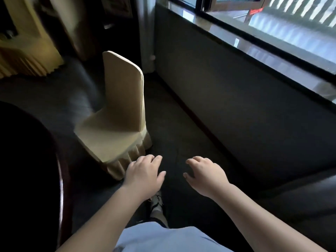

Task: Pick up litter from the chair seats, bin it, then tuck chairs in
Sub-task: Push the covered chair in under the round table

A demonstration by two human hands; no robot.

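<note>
Chair (116, 113) placement is what the coming move turns on: the cream-covered seat stands ahead of both hands and off to the left, its skirted near corner just beyond the left hand (144, 176), while the right hand (206, 176) hangs over bare dark floor, well apart from it. So the left hand is plainly the nearer one. Both hands are empty, palms down, fingers loosely curled and gripping nothing.

The chair's back rises on the side away from the table, and the seat faces left toward the dark-clothed table (54, 99) (its front edge lies close to the cloth, though whether it reaches under is hard to tell in this gloom). Its long axis is upright, along the tall backrest; the seat itself runs from the backrest toward the table.

No litter shows on the visible seat, so tucking seems the likelier step: a push on the backrest, leftward toward the table, probably led by the left hand.
</note>
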